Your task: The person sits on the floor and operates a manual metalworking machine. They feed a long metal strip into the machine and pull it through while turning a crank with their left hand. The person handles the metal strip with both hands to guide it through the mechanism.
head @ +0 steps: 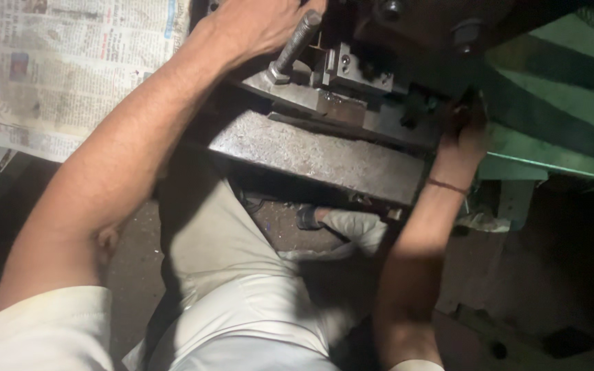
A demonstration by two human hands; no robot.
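My left hand [259,24] sits at the top of the view, knuckles toward me, fingers curled down over the far side of the machine; I cannot tell what they close on, since the fingertips are hidden. Just right of that hand, touching its edge, stands a threaded steel bolt [293,47]. Its long axis is tilted: the square head sits low, toward me and to the left, resting on a flat clamp plate [297,93], and the threaded shank points up and away to the right. Beyond the bolt, further right of the hand, is a small steel block [352,69] with a screw head in its face.

Below the left hand, toward my body, a heavy rusty steel slab [317,154] runs slantwise, its long side falling from left to right.

My right hand [463,134] is at the slab's right end, reaching up under the dark machine body [434,27]; it looks curled around something dark, but the shadow hides what, so I cannot tell its grip. A thin cord band [447,185] circles that wrist. Right of this hand lies the green machine frame [558,103].

Left of my left forearm, newspaper sheets [63,69] are spread out. Under both arms are my light trousers [228,275] and a foot [348,223] on the dark floor.
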